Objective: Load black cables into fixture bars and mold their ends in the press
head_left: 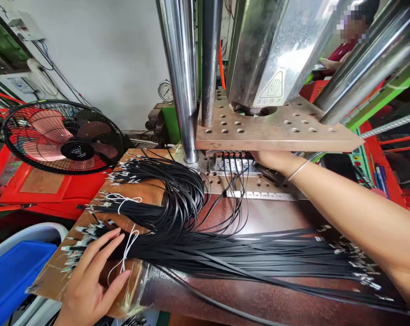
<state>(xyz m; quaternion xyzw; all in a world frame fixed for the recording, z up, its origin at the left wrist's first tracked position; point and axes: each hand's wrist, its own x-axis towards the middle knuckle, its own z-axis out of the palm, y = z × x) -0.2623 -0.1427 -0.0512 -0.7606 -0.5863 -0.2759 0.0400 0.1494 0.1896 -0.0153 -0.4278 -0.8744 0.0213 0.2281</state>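
Note:
My left hand [92, 276] lies at the connector end of a bundle of flat black cables [225, 253]. Its fingers are stretched out over the cables, with the thumb apart. A white string [128, 244] ties this bundle beside my fingertips. My right hand [271, 158] reaches beneath the thick metal plate [279, 144] of a press, where its fingers are hidden. Just left of it, several black cables [234, 170] run out of a metal mold [221, 165] under the plate. A slotted metal strip [262, 195] lies in front of the mold.
Another tied cable bundle [140, 213] and a curved loose bunch [187, 190] lie on cardboard [51, 276]. Steel columns [180, 81] flank the press ram [259, 54], which bears a hand-warning label. A black fan [65, 138] and a blue bin [17, 276] stand left. Another person's arm shows behind.

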